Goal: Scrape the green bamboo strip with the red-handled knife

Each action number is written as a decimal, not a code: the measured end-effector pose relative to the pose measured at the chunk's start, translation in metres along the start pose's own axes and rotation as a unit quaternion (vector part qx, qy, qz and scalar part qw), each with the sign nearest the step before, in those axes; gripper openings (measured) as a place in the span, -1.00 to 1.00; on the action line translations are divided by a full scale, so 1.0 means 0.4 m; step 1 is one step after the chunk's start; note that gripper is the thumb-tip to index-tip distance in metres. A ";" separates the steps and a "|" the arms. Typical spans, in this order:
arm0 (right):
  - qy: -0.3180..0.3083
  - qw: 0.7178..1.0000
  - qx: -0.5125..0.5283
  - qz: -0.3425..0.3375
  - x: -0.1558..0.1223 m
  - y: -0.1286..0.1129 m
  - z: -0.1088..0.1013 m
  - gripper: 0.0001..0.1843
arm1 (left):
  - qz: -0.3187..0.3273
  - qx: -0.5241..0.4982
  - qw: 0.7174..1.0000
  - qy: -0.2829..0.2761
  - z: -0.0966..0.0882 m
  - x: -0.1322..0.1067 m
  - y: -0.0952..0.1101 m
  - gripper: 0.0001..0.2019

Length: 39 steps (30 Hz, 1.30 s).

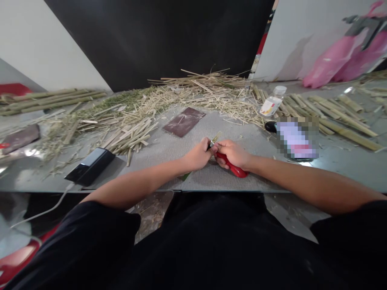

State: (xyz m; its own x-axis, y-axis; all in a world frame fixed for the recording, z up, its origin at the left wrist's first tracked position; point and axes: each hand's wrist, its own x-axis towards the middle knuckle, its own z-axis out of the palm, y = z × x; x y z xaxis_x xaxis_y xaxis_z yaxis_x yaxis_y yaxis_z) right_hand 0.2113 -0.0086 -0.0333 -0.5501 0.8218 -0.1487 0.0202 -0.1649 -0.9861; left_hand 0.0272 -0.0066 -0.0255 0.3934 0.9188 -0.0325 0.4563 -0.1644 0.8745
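Observation:
My right hand (234,154) is closed round a red-handled tool (238,171), whose handle end sticks out below the palm toward the table's front edge. A small shiny metal part (212,143) shows between my hands; the kind of tool is mostly hidden by my fingers. My left hand (198,155) is closed and meets the right one, pinching a short yellowish bamboo strip (217,136) whose tip pokes up beyond the fingers. Both hands are just above the grey work surface (169,169).
Brown sandpaper (185,121) lies ahead. Bamboo shavings (196,94) and split sticks (133,135) pile up behind and left. A black power bank (90,166) with a cable is at left. At right are a phone (296,140), plastic bottle (273,100), bamboo pieces (335,112) and pink sprayers (329,60).

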 end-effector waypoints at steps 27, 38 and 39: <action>-0.001 1.000 0.011 -0.003 0.000 -0.002 -0.002 -0.67 | 0.018 0.063 0.998 0.023 -0.006 -0.002 0.007 -0.77; -0.053 0.998 0.004 0.038 0.000 -0.013 -0.017 -0.70 | -0.011 0.042 0.999 -0.013 -0.006 -0.017 0.016 -0.79; -0.042 0.999 0.003 0.033 0.001 -0.010 -0.013 -0.71 | -0.012 0.049 0.999 -0.008 -0.005 -0.016 0.016 -0.80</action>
State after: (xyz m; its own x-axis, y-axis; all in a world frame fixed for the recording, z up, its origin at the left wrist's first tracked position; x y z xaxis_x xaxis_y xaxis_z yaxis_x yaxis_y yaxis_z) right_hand 0.2155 -0.0048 -0.0299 -0.6155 0.7605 -0.2070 0.0544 -0.2210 -0.9738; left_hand 0.0258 -0.0129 -0.0186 0.3939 0.9171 -0.0610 0.5412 -0.1778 0.8219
